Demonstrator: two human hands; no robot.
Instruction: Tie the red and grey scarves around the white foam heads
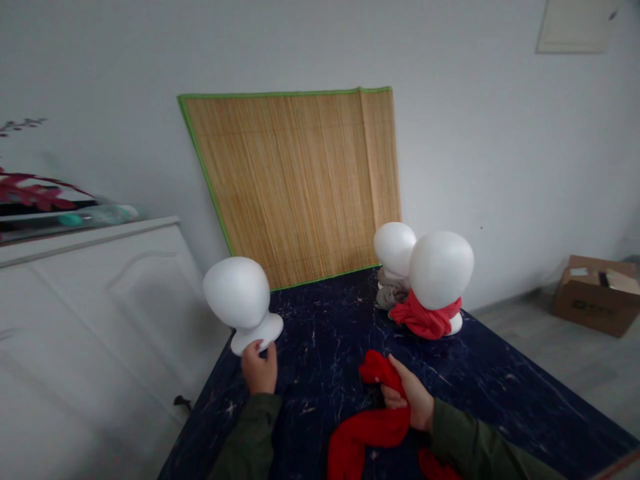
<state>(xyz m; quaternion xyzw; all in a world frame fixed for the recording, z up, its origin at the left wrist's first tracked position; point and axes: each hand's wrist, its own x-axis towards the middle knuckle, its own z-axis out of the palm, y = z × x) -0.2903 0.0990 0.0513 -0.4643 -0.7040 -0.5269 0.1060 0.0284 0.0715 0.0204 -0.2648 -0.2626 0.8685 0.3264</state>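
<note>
My left hand (259,369) grips the base of a white foam mannequin head (241,299), tilting it at the left edge of the dark marbled table (320,347). My right hand (407,399) is closed around a red scarf (373,427) that trails toward me across the table. Two more white foam heads stand at the back right: the nearer head (441,269) wears a coral-red scarf (425,320) around its neck, and the farther head (395,248) wears a grey scarf (391,292).
A bamboo mat with green edging (295,180) leans against the wall behind the table. A white cabinet (90,313) stands at the left with a bottle and red leaves on top. A cardboard box (595,293) sits on the floor at right.
</note>
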